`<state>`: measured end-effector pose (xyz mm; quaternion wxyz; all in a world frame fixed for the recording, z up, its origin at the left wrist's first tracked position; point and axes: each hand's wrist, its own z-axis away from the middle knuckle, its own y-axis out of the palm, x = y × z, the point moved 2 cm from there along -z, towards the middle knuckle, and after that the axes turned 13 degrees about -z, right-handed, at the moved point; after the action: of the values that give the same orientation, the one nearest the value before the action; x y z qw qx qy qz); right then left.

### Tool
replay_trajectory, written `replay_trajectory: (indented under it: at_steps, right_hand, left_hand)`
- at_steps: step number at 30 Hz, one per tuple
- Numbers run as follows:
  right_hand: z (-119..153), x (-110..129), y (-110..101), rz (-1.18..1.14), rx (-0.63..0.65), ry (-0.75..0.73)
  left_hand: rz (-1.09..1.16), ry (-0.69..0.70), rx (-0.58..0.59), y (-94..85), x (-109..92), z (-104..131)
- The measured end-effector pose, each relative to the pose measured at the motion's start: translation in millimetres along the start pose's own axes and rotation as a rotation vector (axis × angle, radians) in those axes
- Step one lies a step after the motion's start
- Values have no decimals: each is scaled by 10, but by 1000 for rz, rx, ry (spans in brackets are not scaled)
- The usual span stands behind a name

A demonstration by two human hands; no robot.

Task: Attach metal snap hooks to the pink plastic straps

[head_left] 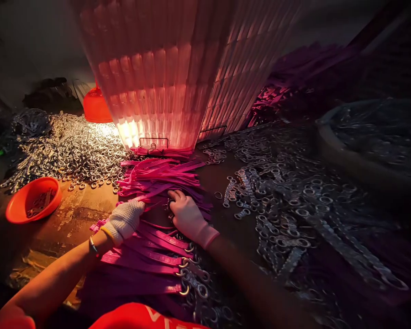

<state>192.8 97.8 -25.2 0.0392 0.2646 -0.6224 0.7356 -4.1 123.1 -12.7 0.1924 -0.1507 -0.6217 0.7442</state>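
Note:
My left hand [126,220], in a white dotted glove, is closed with its fingertips pinching a pink strap [141,199]. To its right, my right hand [189,217], in a plain pale glove, has its fingers curled down over the work. Something small and dark shows by its fingertips, too shadowed to name. Beyond both hands lies a loose pile of pink straps [160,176]. Closer to my body, more pink straps [144,262] lie side by side, fitted with metal rings [184,274] and attached chain links [202,289] at their right ends.
A heap of metal chain links [78,146] spreads at the left under a red lamp [96,106]. An orange bowl [34,205] holds a few metal pieces. Tall translucent ribbed panels [150,82] rise behind the straps. More metal links [287,201] cover the right side beside a large basin [335,141].

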Motion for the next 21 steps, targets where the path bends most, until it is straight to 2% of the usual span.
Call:
replay_trajectory:
  at_steps: [5, 7, 9, 12, 15, 18, 21]
  right_hand:
    - [322, 237, 57, -44, 154, -5]
    - [410, 311, 78, -47, 221, -13]
    - [476, 366, 89, -50, 267, -32]
    - [532, 405, 90, -52, 296, -37]
    - [554, 398, 84, -66, 288, -18]
    - [571, 378, 71, -99, 259, -15]
    - [580, 374, 55, -138, 215, -7]
  left_hand:
    - [-130, -22, 106, 206, -165, 410]
    - [-140, -2, 131, 184, -157, 462]
    - [-133, 25, 147, 107, -153, 417]
    - [-95, 66, 141, -35, -256, 155]
    - [-47, 69, 103, -115, -510, -273]
    - [-6, 37, 73, -92, -810, -700]
    - [43, -5, 31, -12, -1037, -979]
